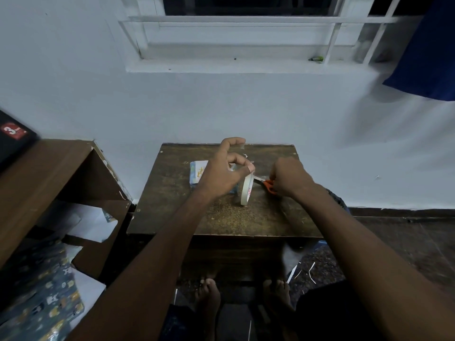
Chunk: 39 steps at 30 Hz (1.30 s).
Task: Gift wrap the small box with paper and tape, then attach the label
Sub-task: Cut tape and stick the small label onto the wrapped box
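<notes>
Wooden table (172, 212) against pale blue wall (221, 107).

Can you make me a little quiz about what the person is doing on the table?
1. True or false: the right hand holds orange-handled scissors.
2. What hangs from the left hand? A) a ribbon B) a tape roll C) a pen
3. Fill in: the wrapped box lies on the small wooden ____.

Key: 1 true. 2 B. 3 table.
</notes>
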### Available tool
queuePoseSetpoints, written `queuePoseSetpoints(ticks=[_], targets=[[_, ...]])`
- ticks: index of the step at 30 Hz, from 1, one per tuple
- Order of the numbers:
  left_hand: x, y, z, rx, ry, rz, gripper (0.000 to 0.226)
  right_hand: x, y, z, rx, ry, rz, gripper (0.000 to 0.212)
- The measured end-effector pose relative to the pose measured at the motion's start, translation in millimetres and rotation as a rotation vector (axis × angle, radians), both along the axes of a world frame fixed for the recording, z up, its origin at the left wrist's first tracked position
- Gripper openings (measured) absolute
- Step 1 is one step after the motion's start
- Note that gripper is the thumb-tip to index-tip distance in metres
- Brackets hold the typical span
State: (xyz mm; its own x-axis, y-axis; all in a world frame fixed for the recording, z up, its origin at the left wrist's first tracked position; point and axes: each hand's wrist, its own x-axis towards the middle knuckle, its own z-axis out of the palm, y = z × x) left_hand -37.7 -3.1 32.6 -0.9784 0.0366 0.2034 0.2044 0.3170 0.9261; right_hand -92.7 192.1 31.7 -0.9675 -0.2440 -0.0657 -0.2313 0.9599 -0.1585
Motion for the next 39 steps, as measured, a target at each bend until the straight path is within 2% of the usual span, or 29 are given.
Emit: queuePoseSetpoints(ticks=[2,3,4,6,7,9,12,15,17,22,29,34,39], targets=[[0.7,1.2,2.3,0.022,-0.007,-0.007,0.06,1.5,2.4,4.8,-0.021,0.04,-0.048,0.014],[0.7,1.6,3.1,0.034,-0.015,-0.012,0.06,1.7,4.0,7.8,-0.078,0.065,-0.066,0.022],[0.4,2.1,3.7,0.048,-0.023,-0.02,0.059,1.5,6.1,11.5,-0.184,0.057,-0.05,0.035],[-0.2,2.5,4.2,0.073,-0.034,-0.036,0.06,6.4,9.0,23.3,-0.503,-0.099,0.105,0.059],[0.0,2.3,4.6,0.084,-0.036,-0.044,0.061,10.4,9.5,29.1,-0.645,-0.189,0.194,0.064],[-0.3,2.0,4.3,0.093,-0.035,-0.046,0.064,19.3,9.0,36.5,-0.786,-0.288,0.3,0.051],[0.4,2.9,3.6,0.087,0.003,-0.042,0.069,24.1,8.1,37.3,-0.817,-0.286,0.285,0.024],[0.7,6.4,3.4,0.116,0.037,0.022,0.073,23.6,9.7,38.4,-0.854,-0.268,0.204,0.013],[1.5,10.0,3.6,0.214,0.024,0.059,0.074,24.0,9.8,40.4,-0.868,-0.217,0.157,0.008],[6.3,20.8,8.7,0.415,-0.059,0.176,0.072,29.2,10.1,45.1,-0.835,-0.094,0.162,0.009],[10.7,30.8,20.2,0.53,-0.221,0.272,0.079,33.5,11.9,47.3,-0.76,-0.008,0.194,0.008],[10.2,32.8,20.4,0.532,-0.275,0.314,0.085,36.3,10.7,48.0,-0.738,0.043,0.216,0.012],[7.4,30.3,17.3,0.441,-0.264,0.293,0.087,36.2,11.7,47.1,-0.725,0.111,0.251,0.019]])
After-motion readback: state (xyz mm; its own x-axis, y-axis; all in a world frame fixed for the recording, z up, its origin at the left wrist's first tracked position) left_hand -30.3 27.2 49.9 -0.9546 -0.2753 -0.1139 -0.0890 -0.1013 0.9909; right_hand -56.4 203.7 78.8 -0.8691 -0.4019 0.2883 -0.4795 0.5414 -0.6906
